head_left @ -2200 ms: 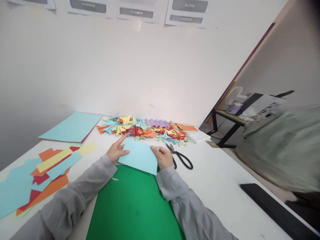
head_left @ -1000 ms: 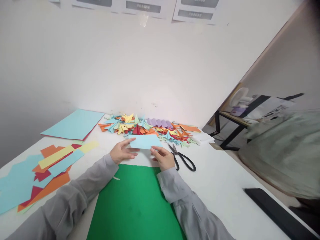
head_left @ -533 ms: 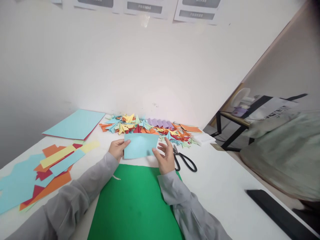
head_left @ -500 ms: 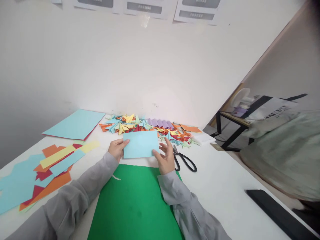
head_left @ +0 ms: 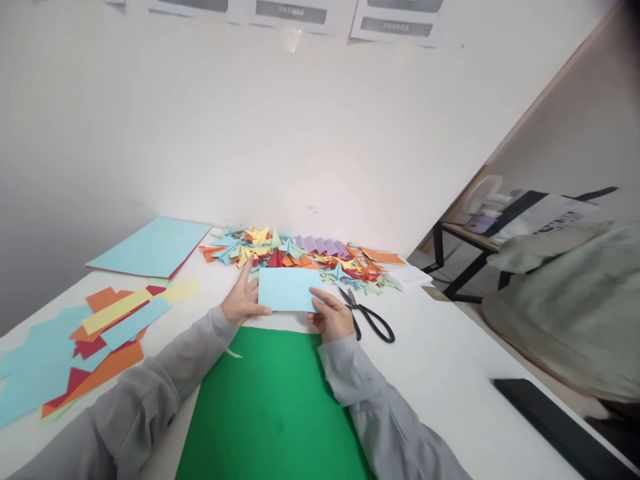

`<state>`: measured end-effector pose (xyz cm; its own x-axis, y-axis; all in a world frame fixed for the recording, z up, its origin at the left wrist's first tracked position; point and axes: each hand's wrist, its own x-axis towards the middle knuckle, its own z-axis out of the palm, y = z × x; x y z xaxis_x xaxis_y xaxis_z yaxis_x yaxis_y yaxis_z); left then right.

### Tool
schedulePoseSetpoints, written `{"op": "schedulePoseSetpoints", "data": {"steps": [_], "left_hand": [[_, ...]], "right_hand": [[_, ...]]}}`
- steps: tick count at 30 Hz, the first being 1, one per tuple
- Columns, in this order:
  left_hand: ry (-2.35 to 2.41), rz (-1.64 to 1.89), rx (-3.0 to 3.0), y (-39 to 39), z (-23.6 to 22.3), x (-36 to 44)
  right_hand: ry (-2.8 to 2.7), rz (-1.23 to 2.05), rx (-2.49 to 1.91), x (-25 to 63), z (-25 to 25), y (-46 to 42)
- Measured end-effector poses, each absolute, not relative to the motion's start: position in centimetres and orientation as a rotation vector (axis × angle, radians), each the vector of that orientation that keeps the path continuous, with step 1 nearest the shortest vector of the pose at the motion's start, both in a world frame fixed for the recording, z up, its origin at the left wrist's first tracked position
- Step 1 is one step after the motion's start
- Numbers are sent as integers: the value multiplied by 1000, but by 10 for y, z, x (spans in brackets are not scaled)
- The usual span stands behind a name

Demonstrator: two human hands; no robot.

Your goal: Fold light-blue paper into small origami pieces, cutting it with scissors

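A folded light blue paper rectangle (head_left: 289, 289) is held between both hands just beyond the far edge of a large green sheet (head_left: 270, 407). My left hand (head_left: 243, 303) pinches its left edge, thumb on the near side and index finger stretched up along the edge. My right hand (head_left: 331, 316) grips its lower right corner with curled fingers. Both arms wear grey sleeves.
Black scissors (head_left: 367, 316) lie right of my right hand. A heap of coloured folded paper pieces (head_left: 295, 257) lies beyond the hands. Paper offcuts (head_left: 95, 327) and a light blue sheet (head_left: 155, 247) are at left. A person's pale green sleeve (head_left: 565, 307) and a black bar (head_left: 555, 420) are at right.
The blue paper went from a larger tilted sheet to a smaller rectangle, was lifted and turned upright, and now sits lower and flatter between both hands.
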<state>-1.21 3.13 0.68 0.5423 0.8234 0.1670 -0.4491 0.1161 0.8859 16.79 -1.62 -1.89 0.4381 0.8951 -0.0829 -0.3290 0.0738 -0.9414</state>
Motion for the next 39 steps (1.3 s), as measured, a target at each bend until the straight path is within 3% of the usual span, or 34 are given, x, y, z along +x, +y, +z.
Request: {"op": "schedulePoseSetpoints", "data": {"steps": [4,9,25,39], "left_hand": [[340,800,1177,29,3,-13],[472,866,1271,33,-7,-8],[690,1054,1522,47,-12,-13],[675,1131,818,37,5,-7]], "right_hand": [[-524,1137,-1044,178,-21,-13],[-406,1181,-1048,174,-15,-15],[-697,906,-1397,164,-11,-20],[-1093,775,-1237,160,-16,-21]]}}
